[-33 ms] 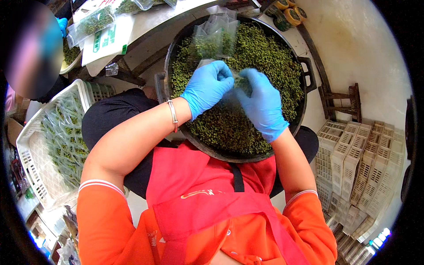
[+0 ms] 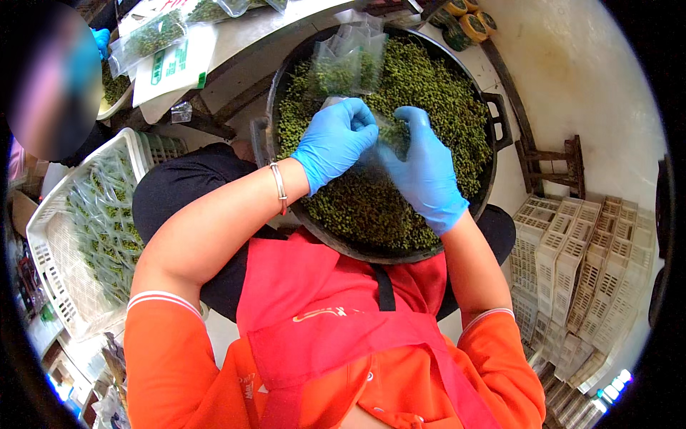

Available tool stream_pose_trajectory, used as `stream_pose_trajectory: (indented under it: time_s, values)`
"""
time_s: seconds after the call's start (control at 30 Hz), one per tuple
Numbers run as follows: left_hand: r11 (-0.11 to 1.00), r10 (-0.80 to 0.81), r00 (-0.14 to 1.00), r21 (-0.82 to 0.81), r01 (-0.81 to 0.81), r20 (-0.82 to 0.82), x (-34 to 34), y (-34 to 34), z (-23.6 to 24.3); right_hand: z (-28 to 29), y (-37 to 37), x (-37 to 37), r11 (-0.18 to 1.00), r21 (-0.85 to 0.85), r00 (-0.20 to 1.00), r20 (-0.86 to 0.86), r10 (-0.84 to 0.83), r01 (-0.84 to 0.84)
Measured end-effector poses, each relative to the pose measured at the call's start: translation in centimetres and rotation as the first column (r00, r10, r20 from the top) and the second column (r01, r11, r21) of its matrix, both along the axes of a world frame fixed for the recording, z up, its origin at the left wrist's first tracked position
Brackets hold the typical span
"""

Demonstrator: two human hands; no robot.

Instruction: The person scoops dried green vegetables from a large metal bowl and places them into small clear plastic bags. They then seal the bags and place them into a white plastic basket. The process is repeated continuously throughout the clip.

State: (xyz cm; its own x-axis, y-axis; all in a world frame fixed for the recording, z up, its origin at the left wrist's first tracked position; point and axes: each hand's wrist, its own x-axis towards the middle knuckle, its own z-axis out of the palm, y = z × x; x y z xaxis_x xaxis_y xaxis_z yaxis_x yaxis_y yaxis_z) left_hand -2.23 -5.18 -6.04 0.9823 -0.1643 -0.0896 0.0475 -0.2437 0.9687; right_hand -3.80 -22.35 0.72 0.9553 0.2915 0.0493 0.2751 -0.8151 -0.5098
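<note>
Both my hands wear blue gloves above a wide black two-handled pan (image 2: 506, 123) full of small green berries (image 2: 429, 79) that look like green peppercorns. My left hand (image 2: 334, 145) has thumb and fingers closed in a pinch on a small clear plastic bag (image 2: 386, 126). Right of the bag, my right hand (image 2: 430, 175) is open, its thumb and fingers spread apart, the thumb blurred. Whether it touches the bag I cannot tell. Several clear bags (image 2: 349, 56) lie on the berries at the pan's far side.
At left, a white plastic basket (image 2: 44, 275) holds many filled bags. A table (image 2: 250, 36) at the far left carries larger filled bags; a person is beside it. Stacked pale crates (image 2: 564, 257) stand at right, near a small wooden stool (image 2: 554, 163). Gourd-like pumpkins (image 2: 471, 27) lie beyond the pan.
My right hand's fingers have spread wider, and the hand has shifted very slightly. My left hand stays in place, pinching the bag.
</note>
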Motion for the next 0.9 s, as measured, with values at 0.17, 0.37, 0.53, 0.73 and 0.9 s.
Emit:
stream_pose_trajectory:
  time_s: [0.17,0.37,0.53,0.73,0.9]
  values:
    - [0.953,0.056,0.995,-0.293,-0.077,-0.08,-0.5,0.2,1.0,-0.8,-2.5,0.9,0.936,0.351,0.99,-0.14,0.033,0.019]
    - [0.874,0.045,0.989,-0.473,-0.108,-0.143,-2.1,-0.4,2.8,-2.2,-1.6,1.3,0.677,0.626,0.842,-0.54,0.019,0.386]
    - [0.994,-0.009,0.994,-0.107,0.021,0.111,-3.2,-1.1,3.2,-5.5,-1.3,1.2,0.96,0.251,0.968,-0.243,-0.065,0.128]
    - [0.942,0.109,0.993,-0.314,-0.116,-0.042,-1.2,-0.3,2.4,-1.4,-1.3,1.5,0.548,0.673,0.72,-0.672,0.172,0.498]
    - [0.939,-0.066,0.997,-0.336,0.073,0.033,-0.6,1.4,5.1,0.4,-2.4,2.6,0.689,0.63,0.792,-0.596,0.131,0.359]
